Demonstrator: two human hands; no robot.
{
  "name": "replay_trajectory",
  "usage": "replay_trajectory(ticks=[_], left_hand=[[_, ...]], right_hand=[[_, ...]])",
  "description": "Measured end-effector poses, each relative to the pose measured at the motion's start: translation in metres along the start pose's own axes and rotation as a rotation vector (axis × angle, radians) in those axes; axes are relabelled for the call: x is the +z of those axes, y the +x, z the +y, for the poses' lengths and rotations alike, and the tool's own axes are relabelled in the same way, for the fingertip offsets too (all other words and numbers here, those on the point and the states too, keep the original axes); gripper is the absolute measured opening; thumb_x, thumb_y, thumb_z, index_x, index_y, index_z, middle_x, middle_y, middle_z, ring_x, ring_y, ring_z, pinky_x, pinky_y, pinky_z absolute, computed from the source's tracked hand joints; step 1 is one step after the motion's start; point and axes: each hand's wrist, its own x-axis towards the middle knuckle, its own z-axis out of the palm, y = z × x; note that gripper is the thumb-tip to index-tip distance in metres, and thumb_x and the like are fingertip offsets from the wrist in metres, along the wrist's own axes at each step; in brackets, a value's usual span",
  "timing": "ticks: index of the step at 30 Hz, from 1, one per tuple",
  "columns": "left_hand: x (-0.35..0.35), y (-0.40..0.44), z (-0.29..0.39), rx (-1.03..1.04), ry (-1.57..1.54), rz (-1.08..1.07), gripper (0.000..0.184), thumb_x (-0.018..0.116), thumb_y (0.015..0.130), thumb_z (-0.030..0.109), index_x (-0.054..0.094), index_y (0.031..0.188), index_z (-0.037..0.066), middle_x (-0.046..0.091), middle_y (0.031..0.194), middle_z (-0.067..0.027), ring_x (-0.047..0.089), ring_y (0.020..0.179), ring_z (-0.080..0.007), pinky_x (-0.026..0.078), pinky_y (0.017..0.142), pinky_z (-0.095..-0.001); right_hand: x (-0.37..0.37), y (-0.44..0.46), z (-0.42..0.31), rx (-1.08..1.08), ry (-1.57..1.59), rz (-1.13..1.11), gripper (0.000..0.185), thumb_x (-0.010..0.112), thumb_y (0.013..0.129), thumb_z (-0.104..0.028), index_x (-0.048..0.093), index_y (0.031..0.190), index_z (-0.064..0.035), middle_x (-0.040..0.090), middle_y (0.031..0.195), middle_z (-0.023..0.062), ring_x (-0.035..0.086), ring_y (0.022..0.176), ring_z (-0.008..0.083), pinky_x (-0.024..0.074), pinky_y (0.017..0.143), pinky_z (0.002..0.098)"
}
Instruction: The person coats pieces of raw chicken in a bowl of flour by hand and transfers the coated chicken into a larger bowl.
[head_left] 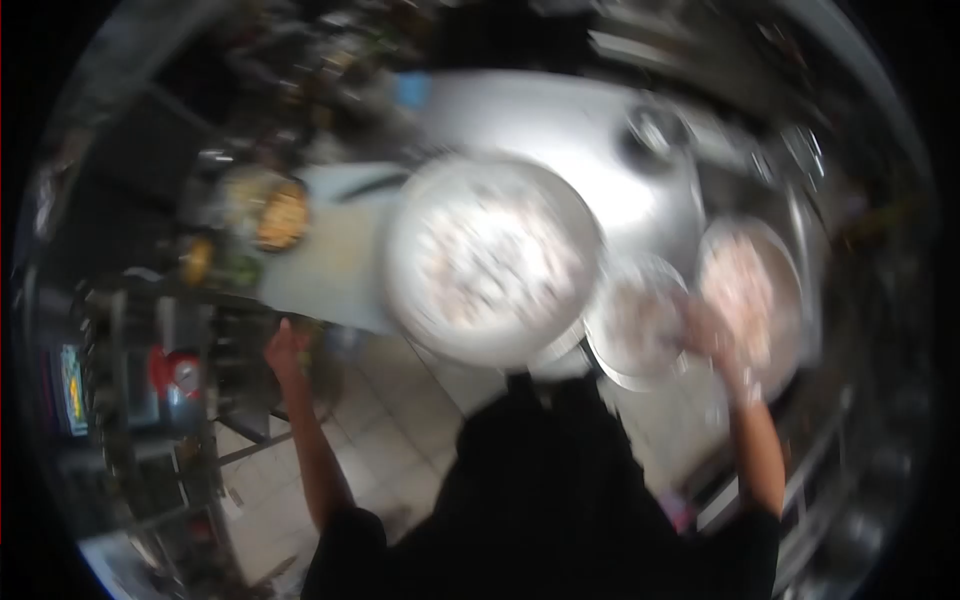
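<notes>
A large round metal bowl point(495, 260) with whitish, pinkish pieces in it stands in front of my body. To its right is a smaller round bowl point(635, 320) with blurred pale contents. My right hand point(704, 328) is over that bowl's right edge, beside an oval bowl point(745, 290) of pink pieces; motion smears its fingers. On the left, my left hand point(287, 342) hangs near the lower-left corner of a pale cutting board point(335, 240), its fingers folded together, with nothing visible in them.
A steel counter point(560, 120) stretches behind the bowls. A dark-handled knife point(375, 187) lies on the board. Left of it are a container of orange-brown food point(283, 215) and a small yellow one point(197, 260). A red dial scale point(178, 373) stands at lower left.
</notes>
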Motion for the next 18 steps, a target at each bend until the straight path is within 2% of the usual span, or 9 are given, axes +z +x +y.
replay_trajectory(ticks=[2,4,6,8,9,10,12,14,18], left_hand=[[0.0,-0.01,0.175,0.629,0.347,0.074,0.015,0.056,0.083,0.014,0.053,0.075,0.002,0.053,0.069,-0.0024,0.049,0.066,-0.0118,0.042,0.065,-0.0263],[0.013,-0.013,0.315,0.946,0.096,0.15,0.021,0.058,0.08,0.007,0.056,0.099,-0.001,0.058,0.088,-0.0051,0.053,0.076,-0.0093,0.043,0.07,-0.0214],[0.039,-0.022,0.433,1.232,-0.029,0.091,0.025,0.056,0.081,0.007,0.054,0.104,-0.001,0.058,0.096,-0.0061,0.054,0.083,-0.0104,0.043,0.072,-0.0227],[0.052,-0.004,0.529,1.531,0.264,0.156,0.021,0.053,0.082,0.007,0.056,0.1,-0.004,0.06,0.101,-0.0096,0.058,0.087,-0.014,0.047,0.074,-0.0262],[0.064,-0.017,0.568,1.434,0.515,0.234,0.017,0.052,0.083,0.008,0.06,0.093,-0.002,0.06,0.097,-0.0103,0.058,0.083,-0.0148,0.047,0.071,-0.0258],[0.081,-0.013,0.595,1.48,0.45,0.119,0.025,0.061,0.07,0.009,0.058,0.092,-0.002,0.061,0.08,-0.0129,0.057,0.073,-0.0196,0.044,0.068,-0.0289],[0.114,0.001,0.619,1.422,0.578,0.05,0.024,0.06,0.07,0.009,0.058,0.091,-0.002,0.061,0.08,-0.0125,0.057,0.073,-0.0194,0.044,0.068,-0.0287],[0.139,0.016,0.62,1.354,0.71,0.038,0.022,0.06,0.071,0.009,0.058,0.09,-0.002,0.061,0.081,-0.0122,0.057,0.073,-0.0192,0.044,0.068,-0.0286],[0.167,0.046,0.597,1.337,0.839,0.032,0.019,0.058,0.073,0.009,0.059,0.089,-0.002,0.061,0.081,-0.0116,0.057,0.073,-0.0187,0.044,0.068,-0.0283]], right_hand=[[0.023,0.006,0.0,-0.067,-0.129,-0.01,0.05,0.058,0.077,-0.023,0.041,0.121,-0.0056,0.057,0.103,0.0153,0.055,0.095,0.0267,0.045,0.079,0.0358],[0.05,0.026,-0.005,-0.068,-0.256,-0.026,0.038,0.054,0.079,-0.021,0.047,0.114,-0.0049,0.059,0.099,0.0155,0.056,0.091,0.0276,0.0457,0.077,0.0364],[0.077,0.051,-0.009,0.021,-0.343,-0.057,0.029,0.049,0.081,-0.019,0.053,0.107,-0.0042,0.06,0.095,0.0156,0.058,0.087,0.0285,0.0463,0.075,0.0369],[0.09,0.068,-0.007,0.104,-0.407,-0.065,0.025,0.045,0.083,-0.017,0.058,0.1,-0.0035,0.062,0.091,0.0158,0.059,0.083,0.0294,0.0469,0.073,0.0374],[0.096,0.07,0.007,0.117,-0.419,-0.033,0.023,0.045,0.083,-0.017,0.059,0.096,-0.0037,0.062,0.088,0.0155,0.06,0.08,0.0294,0.0472,0.071,0.0376],[0.102,0.072,0.023,0.129,-0.43,0.0,0.021,0.046,0.082,-0.016,0.06,0.092,-0.004,0.062,0.085,0.0152,0.06,0.076,0.0294,0.0475,0.068,0.0378],[0.098,0.067,0.034,0.177,-0.438,0.044,0.019,0.046,0.081,-0.016,0.062,0.084,-0.0044,0.063,0.079,0.0147,0.061,0.07,0.0295,0.0482,0.064,0.0381],[0.064,0.046,0.018,0.199,-0.158,0.203,0.024,0.054,0.074,-0.018,0.061,0.095,-0.0088,0.062,0.094,0.0126,0.059,0.088,0.0272,0.047,0.077,0.0363],[0.057,0.025,0.055,-0.208,-0.09,0.097,0.055,0.062,0.069,-0.024,0.047,0.12,-0.0114,0.05,0.118,0.014,0.052,0.103,0.0288,0.0423,0.087,0.0371]])
